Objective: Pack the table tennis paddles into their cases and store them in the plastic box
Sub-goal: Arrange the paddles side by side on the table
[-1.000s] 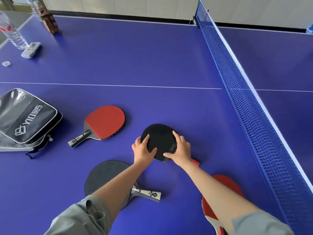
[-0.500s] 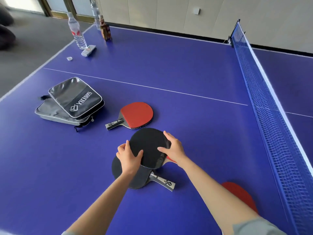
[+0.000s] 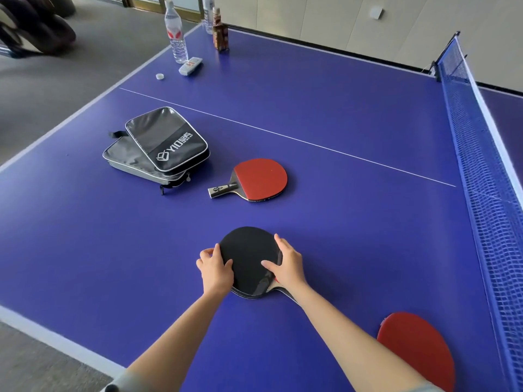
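While both my hands clasp the black paddle (image 3: 249,258) at the near middle of the table (image 3: 339,114), left hand (image 3: 216,268) curled on its 9 o'clock edge and right hand (image 3: 285,265) on its 3 o'clock edge, a second black blade shows just beneath it. I count four paddles: that stacked pair, a red one (image 3: 416,349) at 4 o'clock, and a red paddle (image 3: 259,178) at 12, handle pointing to 9. Two zipped cases (image 3: 167,144) overlap at 11; contents unseen. Three bottles (image 3: 177,32) stand farthest.
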Demonstrator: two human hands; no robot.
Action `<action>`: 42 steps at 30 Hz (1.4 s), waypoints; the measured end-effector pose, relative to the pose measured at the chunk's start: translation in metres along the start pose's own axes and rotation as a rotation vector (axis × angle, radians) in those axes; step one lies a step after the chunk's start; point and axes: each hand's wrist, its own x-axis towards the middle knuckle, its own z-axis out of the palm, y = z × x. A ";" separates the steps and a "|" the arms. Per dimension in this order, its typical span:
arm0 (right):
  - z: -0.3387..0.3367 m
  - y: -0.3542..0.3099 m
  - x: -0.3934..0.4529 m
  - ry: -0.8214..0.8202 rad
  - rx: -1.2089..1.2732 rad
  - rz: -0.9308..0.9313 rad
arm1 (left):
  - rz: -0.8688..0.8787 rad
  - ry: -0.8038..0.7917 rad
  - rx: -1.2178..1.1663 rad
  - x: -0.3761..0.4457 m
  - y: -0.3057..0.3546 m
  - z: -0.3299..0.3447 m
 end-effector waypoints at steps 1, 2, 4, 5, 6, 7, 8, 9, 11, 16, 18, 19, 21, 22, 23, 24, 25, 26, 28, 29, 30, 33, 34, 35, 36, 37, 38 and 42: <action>0.002 -0.001 -0.001 0.024 -0.040 -0.003 | 0.002 0.003 -0.003 0.000 0.000 0.001; 0.005 -0.001 -0.002 0.054 -0.090 -0.010 | 0.006 0.006 -0.006 0.000 -0.001 0.001; 0.006 -0.001 -0.003 0.123 -0.224 -0.047 | 0.009 0.016 0.005 -0.002 -0.002 0.003; 0.005 -0.001 -0.002 0.143 -0.286 -0.070 | 0.005 0.031 0.023 -0.004 -0.003 0.004; 0.003 0.000 -0.001 0.140 -0.315 -0.084 | -0.013 0.051 0.029 -0.008 -0.004 0.005; 0.001 0.001 0.002 0.114 -0.285 -0.080 | -0.061 0.074 -0.009 -0.013 -0.005 0.008; 0.000 0.001 0.004 0.072 -0.191 -0.059 | -0.138 0.095 -0.094 -0.019 -0.004 0.011; -0.002 0.002 0.005 0.024 -0.073 -0.027 | -0.226 0.105 -0.198 -0.025 -0.002 0.015; -0.005 0.004 0.005 -0.049 0.101 0.017 | -0.311 0.116 -0.309 -0.035 0.000 0.025; -0.008 0.009 0.002 0.006 0.181 0.047 | -0.243 0.141 -0.283 -0.031 0.005 0.040; -0.013 0.013 0.000 0.117 0.205 0.096 | -0.179 0.121 -0.253 -0.025 0.015 0.047; -0.017 0.016 0.000 0.163 0.217 0.122 | -0.151 0.109 -0.240 -0.021 0.022 0.052; -0.028 0.027 0.001 0.226 0.225 0.165 | -0.092 0.078 -0.220 -0.014 0.036 0.062; -0.035 0.034 0.003 0.251 0.218 0.184 | -0.055 0.055 -0.215 -0.010 0.043 0.068; -0.042 0.041 0.005 0.274 0.209 0.201 | -0.018 0.028 -0.215 -0.005 0.050 0.073; -0.049 0.049 0.007 0.296 0.208 0.217 | 0.019 -0.003 -0.215 0.000 0.057 0.078; -0.055 0.057 0.007 0.320 0.218 0.227 | 0.056 -0.038 -0.210 0.005 0.064 0.083; -0.059 0.064 0.007 0.348 0.238 0.234 | 0.091 -0.073 -0.201 0.010 0.072 0.087; -0.064 0.076 0.002 0.430 0.291 0.244 | 0.157 -0.148 -0.171 0.021 0.089 0.097; -0.065 0.080 0.000 0.490 0.312 0.249 | 0.189 -0.185 -0.150 0.026 0.098 0.102; -0.066 0.084 0.000 0.558 0.328 0.256 | 0.217 -0.216 -0.128 0.031 0.108 0.108; -0.070 0.089 0.004 0.712 0.361 0.275 | 0.250 -0.268 -0.097 0.040 0.130 0.122; -0.073 0.089 0.008 0.738 0.365 0.275 | 0.252 -0.277 -0.105 0.042 0.135 0.126; -0.075 0.089 0.010 0.757 0.365 0.270 | 0.258 -0.286 -0.114 0.043 0.138 0.128; -0.076 0.088 0.013 0.772 0.360 0.259 | 0.265 -0.296 -0.121 0.044 0.141 0.130; -0.077 0.088 0.014 0.785 0.347 0.244 | 0.275 -0.304 -0.125 0.046 0.142 0.131; -0.078 0.089 0.015 0.791 0.331 0.232 | 0.288 -0.309 -0.127 0.047 0.144 0.132; -0.081 0.093 0.017 0.784 0.310 0.221 | 0.365 -0.316 -0.099 0.048 0.146 0.130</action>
